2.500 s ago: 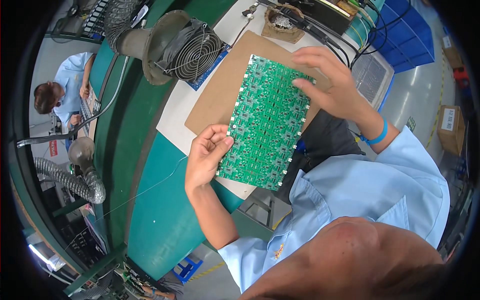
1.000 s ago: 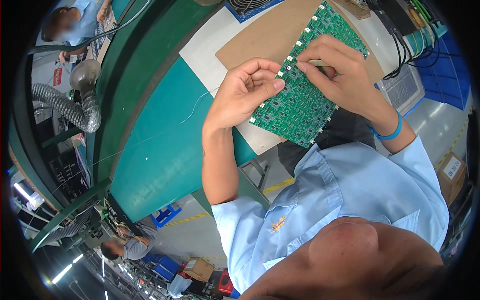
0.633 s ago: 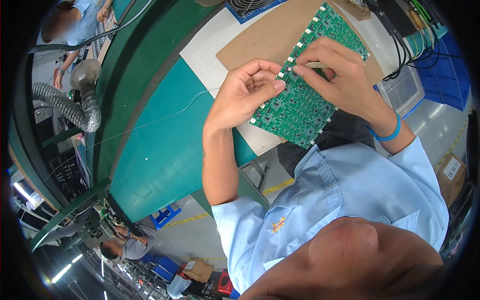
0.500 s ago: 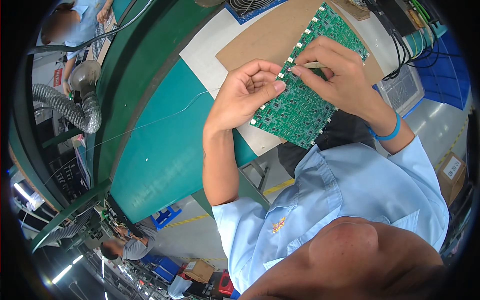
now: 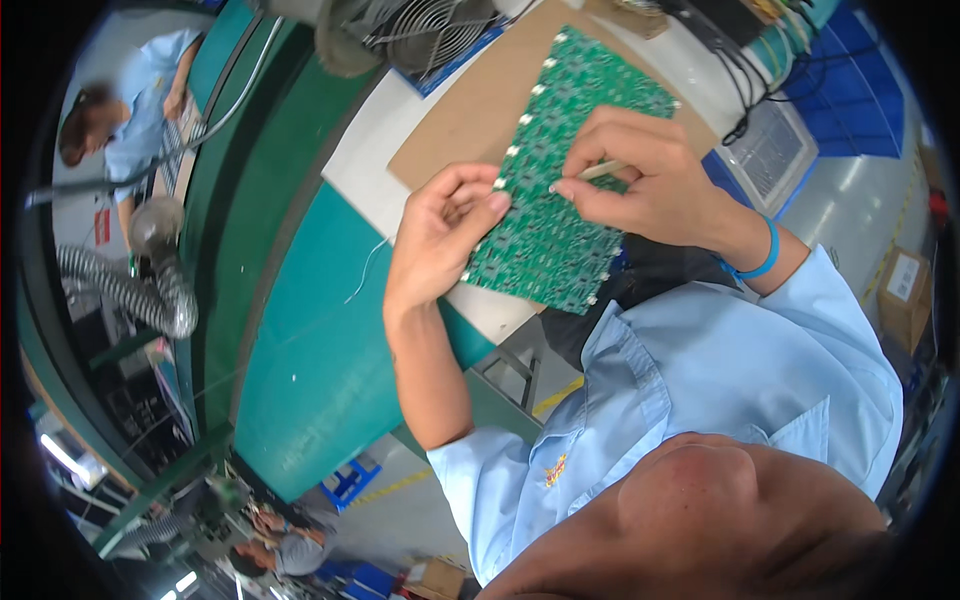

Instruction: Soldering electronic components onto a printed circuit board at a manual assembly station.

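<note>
- Head view, workpiece: a populated green circuit-board panel is in front of the person, slanted, across the brown sheet and the white sheet. Its near end overhangs the worker's dark trousers. Whether the far end bears on the sheet cannot be told.
- Head view, left hand: the left hand grasps the panel's left edge, thumb on the component face, fingers curled at the rim beside the row of white connectors.
- Head view, right hand: the right hand pinches a slim pale stick between thumb and fingers, over the panel's middle. Contact between fingertips and components is not clear; the image is slightly blurred. A blue wristband is on that wrist.
- Head view, surroundings: a wire-guarded fan stands beyond the sheets; the green bench mat extends to the left.
- Handling judgement: the edge grip is suitable; the thumb should bear on bare margin, clear of connectors. Supporting the panel's overhanging end would limit flexing. The stick should be worked with light pressure, its tip kept in sight, and the right fingertips kept off neighbouring parts.
</note>
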Tool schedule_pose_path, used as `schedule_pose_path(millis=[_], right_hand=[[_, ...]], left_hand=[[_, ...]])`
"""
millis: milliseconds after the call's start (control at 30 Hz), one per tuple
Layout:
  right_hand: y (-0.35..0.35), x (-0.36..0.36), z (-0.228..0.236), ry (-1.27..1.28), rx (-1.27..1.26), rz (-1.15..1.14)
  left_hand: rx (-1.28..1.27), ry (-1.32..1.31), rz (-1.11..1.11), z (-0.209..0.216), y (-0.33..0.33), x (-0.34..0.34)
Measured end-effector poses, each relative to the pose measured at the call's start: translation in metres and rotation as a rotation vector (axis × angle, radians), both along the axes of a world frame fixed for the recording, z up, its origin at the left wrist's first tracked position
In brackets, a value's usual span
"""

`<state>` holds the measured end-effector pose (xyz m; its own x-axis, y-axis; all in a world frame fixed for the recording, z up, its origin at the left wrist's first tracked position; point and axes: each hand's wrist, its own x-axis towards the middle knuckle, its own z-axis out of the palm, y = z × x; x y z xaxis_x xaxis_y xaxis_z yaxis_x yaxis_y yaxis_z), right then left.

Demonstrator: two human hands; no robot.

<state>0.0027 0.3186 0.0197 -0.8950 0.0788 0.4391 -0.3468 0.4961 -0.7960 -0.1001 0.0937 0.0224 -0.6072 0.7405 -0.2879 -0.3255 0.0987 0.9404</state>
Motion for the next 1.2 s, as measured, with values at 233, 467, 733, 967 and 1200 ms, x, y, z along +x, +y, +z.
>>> schedule_pose_path(millis=[233, 467, 733, 967, 1200], right_hand=[[0.093, 0.033, 0.011, 0.071, 0.197, -0.342], [0.143, 0.049, 0.005, -0.114, 0.091, -0.793], [0.173, 0.043, -0.005, -0.215, 0.209, -0.714], [0.186, 0.049, -0.011, -0.408, 0.299, -0.563], [0.198, 0.075, -0.031, -0.361, 0.426, -0.558]], left_hand=[[-0.058, -0.01, 0.084, -0.007, 0.003, 0.0], [-0.103, 0.027, 0.116, -0.009, 0.006, -0.001], [-0.101, 0.046, 0.118, -0.008, 0.01, -0.002], [-0.136, 0.037, 0.133, -0.008, 0.008, -0.001], [-0.144, 0.051, 0.132, -0.012, 0.01, -0.002]])
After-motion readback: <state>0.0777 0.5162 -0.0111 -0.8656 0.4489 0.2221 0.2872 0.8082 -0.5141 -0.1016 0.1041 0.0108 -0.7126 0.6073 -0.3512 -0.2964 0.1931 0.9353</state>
